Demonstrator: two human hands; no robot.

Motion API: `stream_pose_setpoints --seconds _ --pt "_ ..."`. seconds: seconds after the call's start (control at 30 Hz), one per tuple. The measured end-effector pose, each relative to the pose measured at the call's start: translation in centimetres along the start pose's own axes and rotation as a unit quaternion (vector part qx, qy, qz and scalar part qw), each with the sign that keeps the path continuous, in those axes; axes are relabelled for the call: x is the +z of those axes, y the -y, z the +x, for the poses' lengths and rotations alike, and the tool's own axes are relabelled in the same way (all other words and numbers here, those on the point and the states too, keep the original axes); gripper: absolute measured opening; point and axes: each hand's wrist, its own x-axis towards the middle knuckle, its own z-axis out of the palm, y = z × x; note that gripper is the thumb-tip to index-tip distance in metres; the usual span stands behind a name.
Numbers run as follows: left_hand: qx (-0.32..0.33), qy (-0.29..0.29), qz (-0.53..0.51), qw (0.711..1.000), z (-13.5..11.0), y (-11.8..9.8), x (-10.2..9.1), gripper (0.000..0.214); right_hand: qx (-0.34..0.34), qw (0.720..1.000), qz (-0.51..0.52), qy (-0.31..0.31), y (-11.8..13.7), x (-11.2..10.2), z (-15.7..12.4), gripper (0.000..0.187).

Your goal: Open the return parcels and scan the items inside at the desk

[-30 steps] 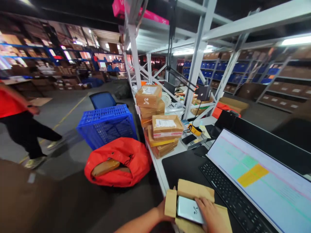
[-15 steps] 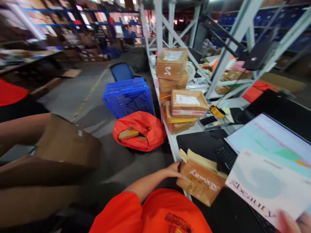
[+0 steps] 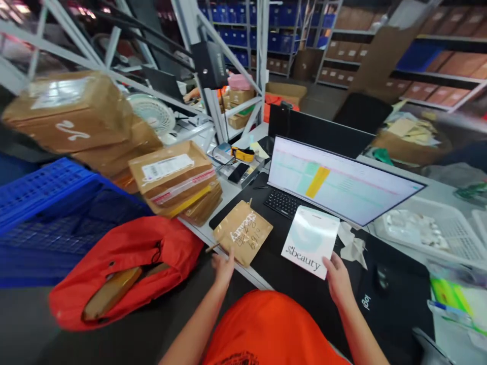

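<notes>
Right hand pinches a white "beauty" pouch between its fingers; left hand, fingers spread, sits just below a handwritten kraft envelope.

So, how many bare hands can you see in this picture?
3. The person's left hand is just below a brown kraft mailer; their right hand touches a white beauty pouch; a co-worker's hand shows beyond the white steel shelving. More may be hidden.
</notes>
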Motion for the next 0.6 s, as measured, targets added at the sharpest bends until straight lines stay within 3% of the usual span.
stream_pose_setpoints --seconds 0.07,0.1,0.17,0.23,0.3,0.33,0.37,0.5,0.6 --pt "0.107 -0.047 0.026 0.993 -1.7 0.2 -0.2 0.096 -0.093 0.986 -0.131 -0.047 0.1 -0.5 -0.9 0.074" --pt "0.174 -0.047 0.027 0.983 -2.6 0.2 -0.1 0.092 -0.145 0.964 -0.209 -0.072 0.2 -0.6 -1.5 0.073" --pt "0.243 0.014 0.006 0.970 -4.5 -0.1 0.6 0.086 -0.244 0.902 -0.340 -0.105 0.4 -0.3 -2.7 0.070" --pt "0.210 0.162 -0.054 0.963 -6.4 -1.5 1.9 0.089 -0.321 0.844 -0.415 -0.111 0.2 0.7 -4.0 0.063" --pt "0.136 0.322 -0.144 0.926 -8.3 -3.8 3.8 0.101 -0.389 0.794 -0.458 -0.090 -0.5 2.0 -4.9 0.053" --pt "0.101 0.371 -0.193 0.903 -9.3 -5.2 4.8 0.106 -0.423 0.770 -0.471 -0.078 -0.9 2.7 -5.2 0.048" --pt "0.079 0.381 -0.245 0.888 -10.1 -6.6 5.8 0.108 -0.458 0.745 -0.480 -0.067 -1.3 3.4 -5.4 0.044" --pt "-0.012 0.248 -0.375 0.893 -12.4 -11.3 9.3 0.095 -0.593 0.658 -0.454 -0.096 -1.6 5.7 -5.1 0.046" --pt "-0.026 0.168 -0.369 0.914 -11.9 -12.5 10.9 0.090 -0.625 0.640 -0.440 -0.077 -0.7 6.4 -4.3 0.048"
